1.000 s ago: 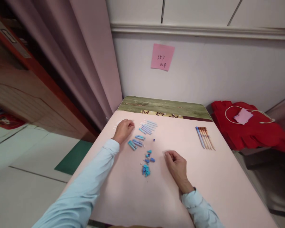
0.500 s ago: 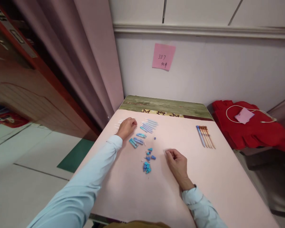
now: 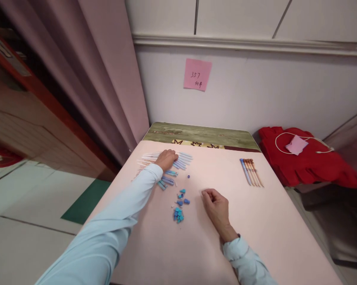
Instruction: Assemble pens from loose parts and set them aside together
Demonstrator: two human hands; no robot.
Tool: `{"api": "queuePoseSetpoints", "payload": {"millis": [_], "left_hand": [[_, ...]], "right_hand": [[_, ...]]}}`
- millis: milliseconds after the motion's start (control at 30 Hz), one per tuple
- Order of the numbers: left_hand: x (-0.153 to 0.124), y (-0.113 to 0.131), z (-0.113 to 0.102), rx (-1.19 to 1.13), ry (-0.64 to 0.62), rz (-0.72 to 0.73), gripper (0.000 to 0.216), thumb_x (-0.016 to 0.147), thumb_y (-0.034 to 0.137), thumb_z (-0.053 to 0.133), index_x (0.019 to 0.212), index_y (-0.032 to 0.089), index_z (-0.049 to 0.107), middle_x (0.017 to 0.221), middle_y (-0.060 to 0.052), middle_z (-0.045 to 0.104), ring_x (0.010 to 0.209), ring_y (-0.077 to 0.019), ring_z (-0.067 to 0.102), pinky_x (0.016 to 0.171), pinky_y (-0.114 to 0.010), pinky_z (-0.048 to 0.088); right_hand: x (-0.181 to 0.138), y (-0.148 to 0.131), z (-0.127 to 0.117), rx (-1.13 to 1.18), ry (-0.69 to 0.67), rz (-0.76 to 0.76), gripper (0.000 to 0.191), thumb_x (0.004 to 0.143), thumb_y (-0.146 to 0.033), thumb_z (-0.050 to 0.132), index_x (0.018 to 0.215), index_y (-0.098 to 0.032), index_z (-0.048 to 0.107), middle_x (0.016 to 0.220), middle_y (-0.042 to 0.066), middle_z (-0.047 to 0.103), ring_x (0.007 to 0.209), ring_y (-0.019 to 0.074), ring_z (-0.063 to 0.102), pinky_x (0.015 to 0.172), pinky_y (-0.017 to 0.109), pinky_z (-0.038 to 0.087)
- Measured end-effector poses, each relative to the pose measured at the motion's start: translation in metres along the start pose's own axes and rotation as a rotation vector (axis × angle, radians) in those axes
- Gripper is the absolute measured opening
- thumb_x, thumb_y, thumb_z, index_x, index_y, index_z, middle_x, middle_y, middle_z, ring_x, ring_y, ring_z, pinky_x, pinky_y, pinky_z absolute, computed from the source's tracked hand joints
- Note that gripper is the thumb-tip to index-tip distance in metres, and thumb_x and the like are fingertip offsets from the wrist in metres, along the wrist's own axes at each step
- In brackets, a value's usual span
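Your left grip [image 3: 167, 159] is closing over the near ends of the pale blue pen tubes [image 3: 185, 156], toward the far-left corner of the tabletop [image 3: 264, 233]; its fingertips are pointing away and hiding, so you cannot tell whether it is pinching one. Your right grip [image 3: 216, 204] is resting curled loosely shut near the tabletop's middle, with nothing showing in it. Thin white sticks [image 3: 150, 155] are lying beside your left wrist, near the left edge, and short blue tubes [image 3: 167, 181] are lying just on the near side of that hand.

The pen tubes are looking light, stiff and smooth, so they are likely to be rolling or slipping under a careless touch. Pinching one across its middle, thumb opposite forefinger, is probably giving you the steadiest hold.
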State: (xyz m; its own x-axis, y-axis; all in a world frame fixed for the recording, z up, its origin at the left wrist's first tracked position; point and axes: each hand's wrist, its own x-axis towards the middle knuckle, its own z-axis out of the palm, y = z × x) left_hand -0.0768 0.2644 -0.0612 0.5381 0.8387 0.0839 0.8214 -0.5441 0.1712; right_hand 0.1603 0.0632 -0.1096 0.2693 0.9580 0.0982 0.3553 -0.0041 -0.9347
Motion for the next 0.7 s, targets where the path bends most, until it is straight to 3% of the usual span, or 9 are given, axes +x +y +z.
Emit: {"api": "queuePoseSetpoints", "payload": {"millis": [433, 700], "left_hand": [[-0.003, -0.014, 0.002, 0.099, 0.007, -0.002, 0.019, 0.084, 0.010, 0.053, 0.086, 0.020, 0.068, 0.087, -0.012, 0.068, 0.090, -0.0254, 0.058, 0.083, -0.038, 0.041], [-0.004, -0.019, 0.004, 0.073, 0.000, 0.039, 0.018, 0.084, 0.011, 0.054, 0.082, 0.022, 0.068, 0.088, -0.010, 0.067, 0.092, -0.0237, 0.059, 0.085, -0.036, 0.042]], "right_hand": [[0.000, -0.001, 0.000, -0.004, -0.002, 0.014, 0.034, 0.086, -0.049, 0.060, 0.080, -0.017, 0.073, 0.064, 0.002, 0.065, 0.057, 0.0149, 0.052, 0.055, 0.024, 0.043], [0.000, -0.002, 0.000, 0.009, -0.001, 0.001, 0.033, 0.087, -0.047, 0.060, 0.080, -0.017, 0.073, 0.064, 0.002, 0.064, 0.056, 0.0141, 0.051, 0.054, 0.024, 0.043]]}}
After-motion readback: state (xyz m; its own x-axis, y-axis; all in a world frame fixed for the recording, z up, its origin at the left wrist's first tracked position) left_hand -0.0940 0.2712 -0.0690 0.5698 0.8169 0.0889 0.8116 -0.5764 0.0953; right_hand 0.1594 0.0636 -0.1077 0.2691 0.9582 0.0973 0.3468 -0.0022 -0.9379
